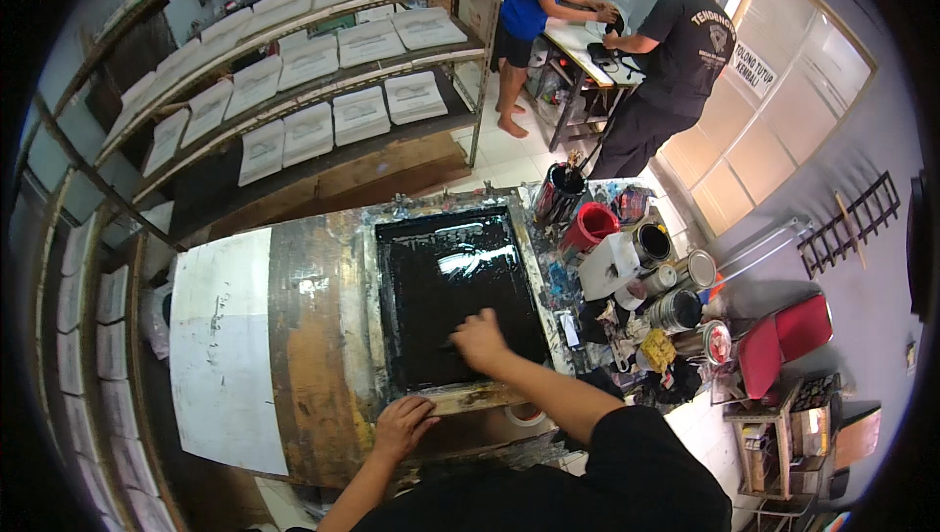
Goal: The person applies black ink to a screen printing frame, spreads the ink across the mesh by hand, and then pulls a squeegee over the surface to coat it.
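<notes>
From my remote seat, I see the right hand (481, 342) curled over the black screen (431, 282) lying on the worktable (311, 336); whether it grips anything (dark against dark) I cannot tell. The left hand (401, 425) rests, fingers bent, at the near wooden bar (482, 398); its grip is unclear too.

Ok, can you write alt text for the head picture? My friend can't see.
A person's right hand is over a glossy black panel in a frame; the left hand rests on the frame's near edge. Cans crowd the right, and two people stand at a table beyond.
</notes>
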`<state>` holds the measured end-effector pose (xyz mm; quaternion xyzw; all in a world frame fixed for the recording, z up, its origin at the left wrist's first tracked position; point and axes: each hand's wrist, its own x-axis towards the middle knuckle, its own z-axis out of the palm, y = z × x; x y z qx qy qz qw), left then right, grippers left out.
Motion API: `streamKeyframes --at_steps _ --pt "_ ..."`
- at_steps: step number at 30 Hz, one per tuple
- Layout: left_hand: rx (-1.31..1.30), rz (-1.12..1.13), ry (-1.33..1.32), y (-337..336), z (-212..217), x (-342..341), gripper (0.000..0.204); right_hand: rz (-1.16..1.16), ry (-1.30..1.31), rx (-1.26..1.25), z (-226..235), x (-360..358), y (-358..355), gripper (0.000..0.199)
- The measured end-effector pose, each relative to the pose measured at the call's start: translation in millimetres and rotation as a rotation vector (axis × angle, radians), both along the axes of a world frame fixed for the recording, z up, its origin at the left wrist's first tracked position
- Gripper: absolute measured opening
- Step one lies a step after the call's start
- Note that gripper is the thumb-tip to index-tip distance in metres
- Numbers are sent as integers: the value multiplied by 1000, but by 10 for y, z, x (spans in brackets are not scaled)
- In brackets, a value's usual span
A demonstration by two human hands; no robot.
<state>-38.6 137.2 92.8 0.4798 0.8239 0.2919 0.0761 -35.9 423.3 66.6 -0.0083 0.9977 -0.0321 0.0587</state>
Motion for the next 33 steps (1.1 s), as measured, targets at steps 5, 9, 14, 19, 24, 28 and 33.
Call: streamKeyframes --at_steps 5,9,14,19,24,28,33 --pt "37 1 59 -20 -122 7 31 -120 -63 41 105 584 510 23" --pt "33 -14 63 -4 -109 -24 32 108 61 -98 33 89 -382 14" --pt "-2 -64 5 152 70 -37 31 225 182 -141 -187 -457 -885 15" --pt "18 17 -6 18 35 -18 32 188 -48 23 -91 34 -245 16" --pt "73 -21 -22 52 -55 -36 33 42 20 -19 69 758 479 20" --pt "104 -8 -31 41 -96 -54 34 -109 277 99 -258 -32 530 18" --pt "116 -18 -46 41 -165 -89 34 -593 222 193 -393 -1197 1275 19"
